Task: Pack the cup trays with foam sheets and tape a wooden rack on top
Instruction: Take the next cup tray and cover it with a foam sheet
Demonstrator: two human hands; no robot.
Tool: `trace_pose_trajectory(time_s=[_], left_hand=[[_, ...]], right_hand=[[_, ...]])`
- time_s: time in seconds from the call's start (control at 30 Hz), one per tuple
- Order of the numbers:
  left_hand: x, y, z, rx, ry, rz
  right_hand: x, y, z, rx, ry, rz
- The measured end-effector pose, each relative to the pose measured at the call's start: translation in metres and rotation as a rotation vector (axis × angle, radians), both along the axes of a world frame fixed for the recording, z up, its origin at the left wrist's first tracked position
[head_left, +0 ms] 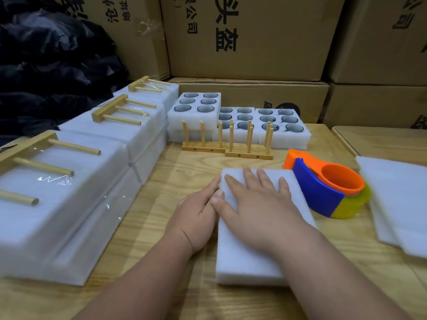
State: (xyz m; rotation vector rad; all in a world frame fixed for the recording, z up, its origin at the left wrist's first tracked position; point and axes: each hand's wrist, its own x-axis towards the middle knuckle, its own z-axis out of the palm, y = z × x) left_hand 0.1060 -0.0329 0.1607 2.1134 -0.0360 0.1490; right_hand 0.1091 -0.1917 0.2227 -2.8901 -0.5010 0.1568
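Note:
A white foam block (245, 255), a tray covered by a foam sheet, lies on the wooden table (175, 172) in front of me. My right hand (256, 202) lies flat on its top with the fingers spread. My left hand (198, 218) presses against the block's left side, fingers straight along the edge. Open cup trays (283, 125) holding dark glass cups stand at the back. Two loose wooden racks (248, 144) stand upright in front of them.
Finished packs with taped wooden racks (57, 188) line the left side. An orange and blue tape dispenser (328, 183) sits right of the block. Loose foam sheets (397, 204) are stacked at the right. Cardboard boxes (249, 42) wall the back; black bags (46, 65) fill the far left.

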Motion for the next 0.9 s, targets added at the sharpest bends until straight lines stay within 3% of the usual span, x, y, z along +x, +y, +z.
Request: trace_pose_trajectory(time_s=[0.4, 0.9], left_hand=[[-0.003, -0.001, 0.008, 0.096, -0.017, -0.022], [-0.002, 0.0, 0.008, 0.097, 0.023, -0.02]], right_hand=[[0.0, -0.003, -0.004, 0.047, -0.026, -0.003], [-0.047, -0.056, 0.009, -0.14, 0.076, -0.041]])
